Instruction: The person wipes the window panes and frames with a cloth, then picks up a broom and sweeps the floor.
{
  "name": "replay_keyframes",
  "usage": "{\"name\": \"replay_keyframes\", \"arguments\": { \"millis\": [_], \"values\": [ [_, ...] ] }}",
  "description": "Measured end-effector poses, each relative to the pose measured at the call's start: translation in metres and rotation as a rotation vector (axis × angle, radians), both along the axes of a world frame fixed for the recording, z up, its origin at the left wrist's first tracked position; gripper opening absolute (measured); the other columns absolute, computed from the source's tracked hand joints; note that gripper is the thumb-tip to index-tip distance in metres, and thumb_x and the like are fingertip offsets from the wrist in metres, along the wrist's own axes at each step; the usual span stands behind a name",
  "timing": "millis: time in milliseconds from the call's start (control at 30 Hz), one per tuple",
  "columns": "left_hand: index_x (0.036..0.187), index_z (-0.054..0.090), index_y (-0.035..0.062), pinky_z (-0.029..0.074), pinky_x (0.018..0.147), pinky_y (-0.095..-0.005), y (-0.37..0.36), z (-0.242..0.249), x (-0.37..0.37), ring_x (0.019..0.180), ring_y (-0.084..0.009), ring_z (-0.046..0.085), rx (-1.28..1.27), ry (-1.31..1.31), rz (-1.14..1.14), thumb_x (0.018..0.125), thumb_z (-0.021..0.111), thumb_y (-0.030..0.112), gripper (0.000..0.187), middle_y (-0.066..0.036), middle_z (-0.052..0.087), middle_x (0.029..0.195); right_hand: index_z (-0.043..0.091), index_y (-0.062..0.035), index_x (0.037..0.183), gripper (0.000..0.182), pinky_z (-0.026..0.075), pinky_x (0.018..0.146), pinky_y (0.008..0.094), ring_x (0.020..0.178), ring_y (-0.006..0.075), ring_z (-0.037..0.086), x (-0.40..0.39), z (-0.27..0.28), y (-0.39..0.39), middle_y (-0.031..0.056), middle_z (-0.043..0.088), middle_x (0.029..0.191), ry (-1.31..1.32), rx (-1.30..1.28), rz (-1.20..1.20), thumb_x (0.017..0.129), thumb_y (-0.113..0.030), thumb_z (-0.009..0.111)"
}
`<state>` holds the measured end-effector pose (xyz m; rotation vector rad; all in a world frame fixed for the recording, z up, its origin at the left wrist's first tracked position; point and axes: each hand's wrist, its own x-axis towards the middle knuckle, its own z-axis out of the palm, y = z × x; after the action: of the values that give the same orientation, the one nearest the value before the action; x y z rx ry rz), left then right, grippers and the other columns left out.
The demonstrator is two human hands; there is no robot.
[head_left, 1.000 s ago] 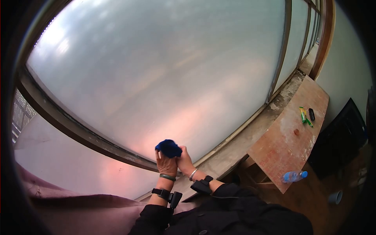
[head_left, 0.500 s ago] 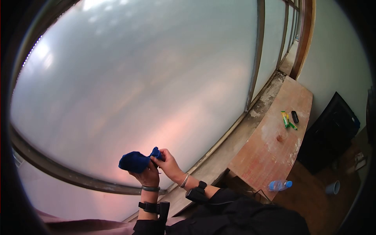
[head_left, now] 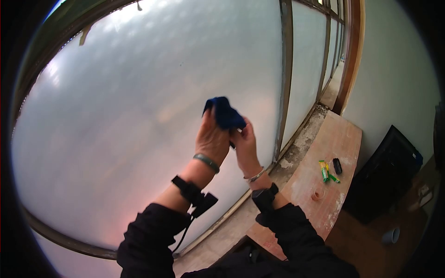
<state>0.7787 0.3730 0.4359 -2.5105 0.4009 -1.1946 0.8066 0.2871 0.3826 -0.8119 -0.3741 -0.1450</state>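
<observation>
A dark blue cloth is bunched up between my two hands, in front of the frosted window pane. My left hand is closed on the cloth from the left, its fingertips partly hidden behind the fabric. On the lower right corner of the cloth, the fingers of my right hand are pinched together. Both wrists wear a bangle and a black strapped device.
Along the window runs a worn wooden board bearing a green and yellow packet, a black object and a small brownish ring-shaped piece. A black flat screen leans by the wall. A grey cup is on the floor.
Both hands have risen and moved right with the cloth, further up in front of the pane. The view has shifted, and the plastic bottle on the board is no longer visible.
</observation>
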Motion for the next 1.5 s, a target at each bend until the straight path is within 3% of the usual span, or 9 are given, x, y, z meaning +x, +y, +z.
{"name": "replay_keyframes", "arguments": {
  "millis": [133,267,367,600,667,933,1000,1133,1500],
  "values": [
    [0.121,0.051,0.0129,0.009,0.11,-0.0376,-0.04,0.048,0.065,0.132,-0.028,0.023,0.17,0.039,0.016,0.076,0.053,0.017,0.045,-0.008,0.042,0.133,0.044,-0.0039,0.119,0.028,0.042,0.077,0.0208,0.085,0.005,0.048,0.06,0.028,-0.037,-0.0006,0.052,0.097,-0.085,-0.033,-0.137,0.093,-0.017,0.045],
    [0.125,0.049,0.0127,0.008,0.11,-0.0389,-0.074,0.098,0.117,0.134,-0.028,0.021,0.263,0.058,0.056,0.08,0.049,0.02,0.045,-0.007,0.043,0.134,0.042,0.0049,0.122,0.04,0.039,0.092,0.0312,0.104,0.0199,0.049,0.106,0.075,-0.071,0.0139,0.052,0.112,-0.316,-0.194,-0.294,0.094,-0.023,0.037],
    [0.125,0.049,0.0126,0.009,0.109,-0.0396,-0.087,0.11,0.135,0.133,-0.0301,0.021,0.286,0.017,0.065,0.082,0.048,0.021,0.044,-0.006,0.045,0.132,0.043,0.004,0.121,0.042,0.039,0.09,0.0309,0.101,0.0209,0.051,0.138,0.088,-0.091,0.0139,0.053,0.11,-0.357,-0.308,-0.359,0.095,-0.029,0.036],
    [0.123,0.052,0.0105,0.009,0.108,-0.0409,-0.084,0.031,0.138,0.131,-0.0284,0.024,0.457,0.091,0.086,0.085,0.044,0.026,0.042,-0.005,0.048,0.129,0.045,0.004,0.119,0.043,0.039,0.09,0.0293,0.103,0.0185,0.05,0.127,0.01,-0.084,0.0145,0.053,0.113,-0.115,-0.567,-0.465,0.097,-0.031,0.034],
    [0.121,0.054,0.01,0.009,0.109,-0.0407,-0.079,-0.014,0.13,0.131,-0.0283,0.024,0.448,0.145,0.05,0.085,0.042,0.025,0.041,-0.005,0.049,0.128,0.045,0.0011,0.118,0.04,0.043,0.084,0.0354,0.097,0.0312,0.057,0.13,-0.056,-0.065,0.0219,0.058,0.106,-0.058,-0.41,-0.512,0.093,-0.03,0.042],
    [0.128,0.044,0.0057,0.01,0.108,-0.0385,0.005,-0.228,0.009,0.132,-0.026,0.022,0.719,0.57,0.097,0.083,0.042,0.026,0.05,-0.006,0.041,0.134,0.042,0.0004,0.122,0.037,0.04,0.092,0.0357,0.11,0.0318,0.051,-0.029,-0.248,0.031,0.0236,0.053,0.117,0.586,-0.427,-0.238,0.094,-0.024,0.04],
    [0.13,0.042,0.004,0.01,0.108,-0.0375,0.019,-0.261,-0.014,0.133,-0.0258,0.021,0.809,0.601,0.097,0.083,0.041,0.025,0.052,-0.008,0.04,0.135,0.043,0.0008,0.122,0.037,0.039,0.093,0.035,0.111,0.0326,0.05,-0.053,-0.271,0.042,0.0229,0.053,0.118,0.507,-0.306,-0.203,0.093,-0.022,0.039],
    [0.129,0.042,0.0014,0.008,0.108,-0.0384,-0.002,-0.265,0.007,0.133,-0.0265,0.022,0.805,0.678,0.115,0.083,0.04,0.024,0.051,-0.009,0.041,0.135,0.046,0.0033,0.116,0.035,0.041,0.088,0.0383,0.107,0.0356,0.052,-0.032,-0.277,0.014,0.0256,0.055,0.112,0.592,-0.471,-0.103,0.09,-0.02,0.041],
    [0.13,0.042,0.0072,0.005,0.108,-0.0419,-0.136,-0.239,0.204,0.133,-0.0272,0.019,0.638,0.411,0.063,0.082,0.042,0.025,0.051,-0.004,0.04,0.135,0.053,0.0049,0.103,0.039,0.043,0.081,0.0417,0.097,0.0434,0.053,0.18,-0.274,-0.114,0.0293,0.057,0.099,0.382,-0.635,-0.493,0.089,-0.03,0.04]
  ]
}}
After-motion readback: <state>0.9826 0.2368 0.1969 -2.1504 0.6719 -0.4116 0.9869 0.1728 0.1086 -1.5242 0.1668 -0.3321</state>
